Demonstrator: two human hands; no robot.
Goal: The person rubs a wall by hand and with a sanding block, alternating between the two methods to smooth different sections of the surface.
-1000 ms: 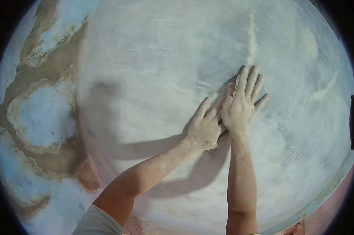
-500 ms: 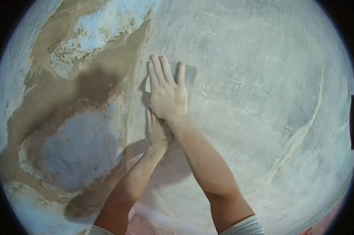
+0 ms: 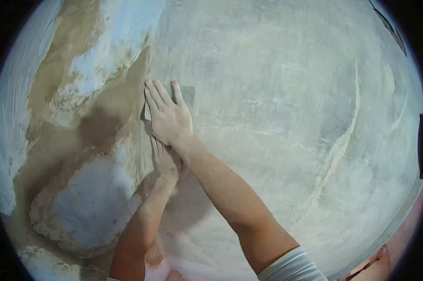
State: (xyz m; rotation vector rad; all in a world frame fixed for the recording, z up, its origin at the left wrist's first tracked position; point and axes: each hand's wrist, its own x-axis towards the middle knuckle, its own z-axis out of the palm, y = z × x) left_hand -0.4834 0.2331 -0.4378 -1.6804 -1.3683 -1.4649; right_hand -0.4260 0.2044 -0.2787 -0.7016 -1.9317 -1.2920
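Note:
A flat grey scraper blade (image 3: 188, 95) lies against the plastered wall (image 3: 277, 93). My right hand (image 3: 168, 117) lies flat on the blade with its fingers stretched out and pressed against it. Just below, partly covered by my right wrist, my left hand (image 3: 166, 162) grips the lower part of the scraper; the handle itself is hidden. Both hands are dusted with plaster. The blade sits at the left border of the smooth grey-white plaster, next to a brown rough patch (image 3: 122, 93).
Left of the hands the wall shows bare brown areas and old pale blue paint patches (image 3: 87, 196). A raised ridge of plaster (image 3: 342, 140) runs down the smooth area on the right. A reddish floor strip (image 3: 398, 253) shows at the lower right.
Both hands and the scraper swept from the right part of the wall to its left edge of fresh plaster. My right arm now crosses over my left.

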